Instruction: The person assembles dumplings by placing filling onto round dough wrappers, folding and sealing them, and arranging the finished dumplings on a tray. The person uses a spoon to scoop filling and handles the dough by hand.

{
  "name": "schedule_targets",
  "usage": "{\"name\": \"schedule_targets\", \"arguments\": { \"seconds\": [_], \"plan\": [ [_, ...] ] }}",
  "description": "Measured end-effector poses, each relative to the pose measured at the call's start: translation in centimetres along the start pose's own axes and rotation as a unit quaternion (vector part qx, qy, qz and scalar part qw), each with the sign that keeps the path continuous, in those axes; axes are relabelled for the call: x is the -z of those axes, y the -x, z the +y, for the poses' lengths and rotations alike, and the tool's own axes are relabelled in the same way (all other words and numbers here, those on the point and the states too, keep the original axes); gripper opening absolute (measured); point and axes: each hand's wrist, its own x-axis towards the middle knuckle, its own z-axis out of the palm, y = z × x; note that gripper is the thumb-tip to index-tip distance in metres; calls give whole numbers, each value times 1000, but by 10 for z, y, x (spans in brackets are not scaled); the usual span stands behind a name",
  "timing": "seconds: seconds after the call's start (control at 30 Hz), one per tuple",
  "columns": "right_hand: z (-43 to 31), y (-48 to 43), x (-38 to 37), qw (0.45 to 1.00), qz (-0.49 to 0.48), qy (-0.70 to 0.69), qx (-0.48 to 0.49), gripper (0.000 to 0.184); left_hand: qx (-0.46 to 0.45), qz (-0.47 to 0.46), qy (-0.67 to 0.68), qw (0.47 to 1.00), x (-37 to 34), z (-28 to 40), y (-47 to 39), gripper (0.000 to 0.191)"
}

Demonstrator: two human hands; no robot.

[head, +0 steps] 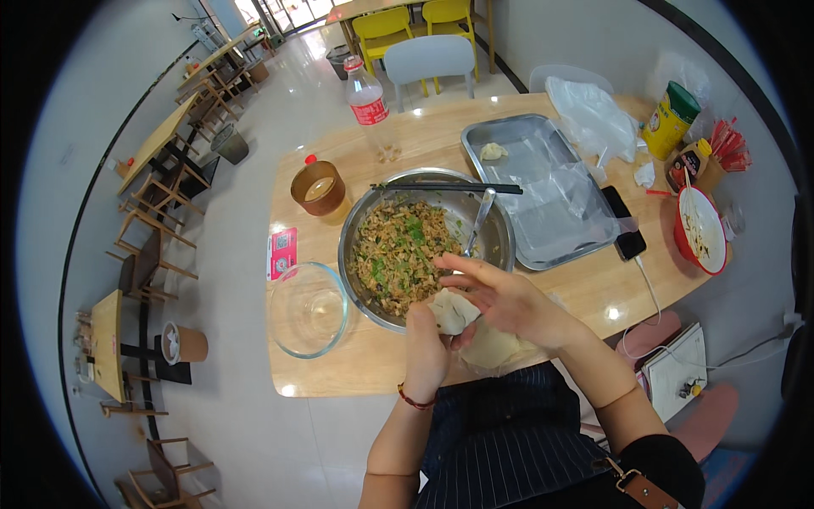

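Observation:
A folded dough dumpling [454,312] rests in my left hand [427,347], at the near edge of a steel bowl. My right hand [509,305] is beside it, fingers spread over the dumpling; whether its lower fingers touch the dough is unclear. Minced filling with chopped greens [400,254] lies in the steel bowl [348,280]. A metal spoon [481,219] leans in the bowl, and black chopsticks [445,188] lie across its rim. Flat dough wrappers [488,347] are partly hidden under my right hand. One dumpling [493,151] sits in the metal tray [540,259], which has plastic film in it.
Left of the bowl stand a glass bowl [309,353], a brown cup [318,191] and a plastic bottle [369,108]. On the right are a phone [626,229] with a cable, a red-and-white bowl [699,235], a yellow canister [669,124] and a sauce bottle [690,162].

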Motion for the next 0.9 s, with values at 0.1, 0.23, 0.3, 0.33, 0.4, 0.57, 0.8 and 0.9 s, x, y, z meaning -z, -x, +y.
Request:
{"name": "schedule_targets", "arguments": {
  "seconds": [0.1,0.23,0.3,0.33,0.4,0.57,0.8,0.9],
  "plan": [
    [-23,9,-11,930,-21,351,105,70,-36,50,-84,995,-6,8,4,76],
    [-21,12,-23,873,65,436,207,58,-133,59,-132,980,-17,7,-7,70],
    [-23,13,-23,857,82,454,230,56,-150,46,-140,978,-19,8,-13,67],
    [-22,17,-21,864,79,448,218,56,-152,23,-141,978,-17,7,-15,65],
    [-23,20,-19,872,91,435,203,49,-93,4,-152,984,-14,7,-20,79],
    [-40,10,23,994,102,23,-28,38,-90,-37,-290,952,-25,29,-33,124],
    [-73,-86,207,932,262,245,46,27,-118,16,-179,977,-3,38,-26,77],
    [-39,-122,267,872,270,407,10,27,-124,-14,-238,963,0,37,-26,67]
  ]
}}
